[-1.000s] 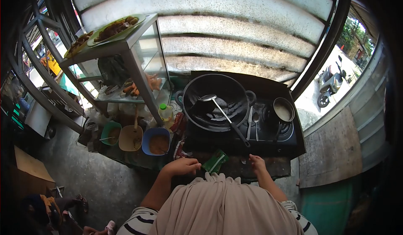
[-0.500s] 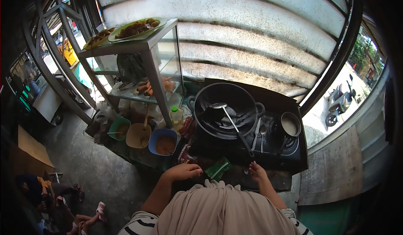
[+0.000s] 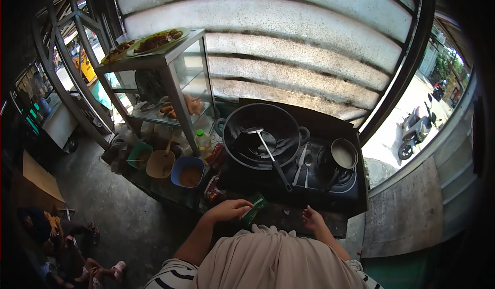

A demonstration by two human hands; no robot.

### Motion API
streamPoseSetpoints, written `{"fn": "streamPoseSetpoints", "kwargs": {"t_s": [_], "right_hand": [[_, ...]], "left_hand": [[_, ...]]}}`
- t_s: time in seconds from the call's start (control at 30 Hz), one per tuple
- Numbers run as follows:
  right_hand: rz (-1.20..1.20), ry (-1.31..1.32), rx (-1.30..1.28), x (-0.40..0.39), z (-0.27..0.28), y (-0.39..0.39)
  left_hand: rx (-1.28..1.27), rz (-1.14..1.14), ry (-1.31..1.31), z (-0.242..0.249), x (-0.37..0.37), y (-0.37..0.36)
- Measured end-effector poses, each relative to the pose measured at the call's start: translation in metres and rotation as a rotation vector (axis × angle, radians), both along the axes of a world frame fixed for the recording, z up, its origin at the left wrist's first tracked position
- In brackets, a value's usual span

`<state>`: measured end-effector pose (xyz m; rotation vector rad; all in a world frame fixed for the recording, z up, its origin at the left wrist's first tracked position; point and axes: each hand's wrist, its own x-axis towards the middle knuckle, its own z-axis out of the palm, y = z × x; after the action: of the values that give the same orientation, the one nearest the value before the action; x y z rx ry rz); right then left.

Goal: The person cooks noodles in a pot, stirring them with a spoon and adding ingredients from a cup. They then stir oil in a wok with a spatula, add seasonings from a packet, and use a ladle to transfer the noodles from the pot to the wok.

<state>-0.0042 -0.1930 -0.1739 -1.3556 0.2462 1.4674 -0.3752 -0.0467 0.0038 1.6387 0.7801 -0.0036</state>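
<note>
My left hand (image 3: 230, 210) is at the front of the counter, its fingers closed over the left side of a shiny green packet (image 3: 254, 209). To the right, my right hand (image 3: 313, 220) hovers by the stove's front edge, fingers loosely curled and apart, with nothing visible in them. Beyond both hands sits a large dark wok (image 3: 263, 134) on the stove (image 3: 247, 181). A skimmer or ladle with a black handle (image 3: 282, 176) rests in it, the handle hanging over the rim towards me. A knife (image 3: 300, 165) and a spoon (image 3: 308, 171) lie right of the wok.
A small pot (image 3: 344, 153) of pale liquid stands at the stove's right. Left are blue (image 3: 178, 178), tan (image 3: 154, 171) and green (image 3: 135, 157) tubs, a bottle (image 3: 202, 140) and a glass case (image 3: 178, 95) with plates of food on top. People sit at lower left.
My left hand has reached right onto the green packet, which now shows less of itself. My right hand's fingers have curled slightly. The whole view has shifted a little.
</note>
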Motion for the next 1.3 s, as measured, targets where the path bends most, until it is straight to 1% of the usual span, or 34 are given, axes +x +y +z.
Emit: {"fn": "streamPoseSetpoints", "kwargs": {"t_s": [0.07, 0.1, 0.17, 0.2, 0.27, 0.33, 0.4, 0.43, 0.5, 0.53, 0.57, 0.7, 0.73, 0.83, 0.87, 0.9, 1.0, 1.03, 1.07, 1.1, 1.17, 1.2, 1.23, 1.3], "right_hand": [[0.113, -0.032, -0.018, 0.015, 0.012, -0.017], [0.115, -0.037, -0.025, 0.028, 0.009, -0.028], [0.074, -0.046, 0.004, 0.052, 0.004, -0.051], [0.074, -0.044, 0.002, 0.064, 0.003, -0.060], [0.058, -0.087, 0.020, 0.088, -0.003, -0.081], [0.048, -0.065, 0.016, 0.108, -0.010, -0.099], [0.039, -0.042, 0.010, 0.125, -0.015, -0.116], [0.036, -0.021, 0.006, 0.130, -0.015, -0.125], [0.038, -0.001, 0.006, 0.142, -0.017, -0.135], [0.031, 0.001, -0.031, 0.145, -0.018, -0.140], [0.023, 0.003, -0.071, 0.150, -0.021, -0.143], [0.047, 0.036, -0.061, 0.168, -0.023, -0.159], [0.050, 0.027, -0.055, 0.169, -0.020, -0.158], [0.074, 0.015, -0.040, 0.180, -0.013, -0.155], [0.040, 0.025, -0.057, 0.183, -0.012, -0.156], [0.005, 0.036, -0.076, 0.186, -0.017, -0.158], [0.037, 0.024, -0.041, 0.193, -0.023, -0.159], [0.041, 0.025, -0.042, 0.193, -0.020, -0.161], [0.076, -0.028, 0.013, 0.194, -0.016, -0.161], [0.112, -0.081, 0.066, 0.193, -0.011, -0.162], [0.094, -0.046, 0.041, 0.201, -0.012, -0.162], [0.071, -0.012, 0.019, 0.205, -0.013, -0.161], [0.076, -0.009, 0.021, 0.209, -0.015, -0.160], [0.055, 0.019, 0.019, 0.214, -0.017, -0.160]], "left_hand": [[-0.024, 0.139, -0.053, -0.007, 0.027, -0.010], [-0.032, 0.141, -0.058, -0.010, 0.041, -0.019], [-0.076, 0.245, -0.165, -0.013, 0.070, -0.035], [0.012, 0.239, -0.201, -0.011, 0.085, -0.045], [0.037, 0.225, -0.207, -0.008, 0.109, -0.062], [0.068, 0.211, -0.217, -0.010, 0.128, -0.075], [0.098, 0.323, -0.285, -0.021, 0.144, -0.086], [0.097, 0.323, -0.283, -0.025, 0.151, -0.092], [0.040, 0.424, -0.336, -0.032, 0.163, -0.101], [0.043, 0.427, -0.337, -0.034, 0.168, -0.106], [0.033, 0.435, -0.301, -0.035, 0.172, -0.110], [-0.008, 0.474, -0.232, -0.041, 0.183, -0.130], [-0.014, 0.528, -0.309, -0.041, 0.187, -0.135], [0.025, 0.589, -0.278, -0.034, 0.189, -0.138], [0.059, 0.586, -0.237, -0.038, 0.188, -0.137], [0.063, 0.588, -0.234, -0.036, 0.189, -0.136], [0.080, 0.634, -0.231, -0.031, 0.193, -0.127], [0.013, 0.666, -0.236, -0.030, 0.194, -0.124], [-0.054, 0.699, -0.242, -0.030, 0.195, -0.121], [-0.056, 0.705, -0.241, -0.031, 0.193, -0.117], [-0.483, 0.788, -0.385, -0.040, 0.185, -0.106], [-0.604, 0.818, -0.459, -0.043, 0.183, -0.101], [-0.600, 0.823, -0.460, -0.047, 0.183, -0.098], [-0.652, 0.914, -0.496, -0.049, 0.186, -0.091]]}}
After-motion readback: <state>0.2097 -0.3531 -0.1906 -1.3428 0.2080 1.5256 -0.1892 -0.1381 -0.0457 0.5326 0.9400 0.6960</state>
